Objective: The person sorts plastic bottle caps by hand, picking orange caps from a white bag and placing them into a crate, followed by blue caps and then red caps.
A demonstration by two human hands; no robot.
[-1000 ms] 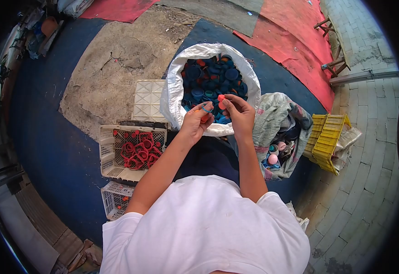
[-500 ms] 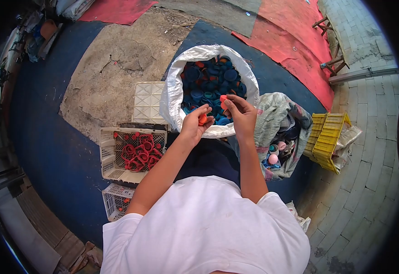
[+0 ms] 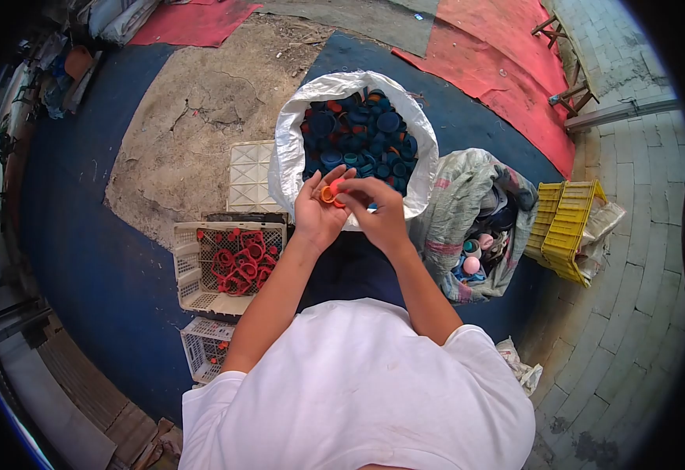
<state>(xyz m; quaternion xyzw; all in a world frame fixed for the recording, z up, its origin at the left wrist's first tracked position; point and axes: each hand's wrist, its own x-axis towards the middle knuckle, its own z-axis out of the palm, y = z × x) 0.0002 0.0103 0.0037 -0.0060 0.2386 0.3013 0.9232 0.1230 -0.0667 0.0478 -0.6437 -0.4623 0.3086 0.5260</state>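
A white sack (image 3: 286, 149) with its rim rolled down holds many blue caps (image 3: 358, 133) mixed with some orange and red ones. Over the near rim, my left hand (image 3: 320, 213) is turned palm up with an orange cap (image 3: 328, 194) on its fingers. My right hand (image 3: 379, 211) reaches across from the right, its fingertips pinching a red cap (image 3: 338, 186) against the orange one. The two hands nearly touch at the fingers.
At left, a crate (image 3: 190, 300) holds red rings and caps, with a smaller white crate (image 3: 193, 345) below. A pale lattice crate (image 3: 250, 172) stands beside the sack. A grey-green sack (image 3: 452, 188) and yellow crates (image 3: 570, 227) are at right.
My right hand has moved left and slightly down, bringing the red cap to my left hand. My left hand has shifted slightly left and its palm shows more. The view has shifted slightly.
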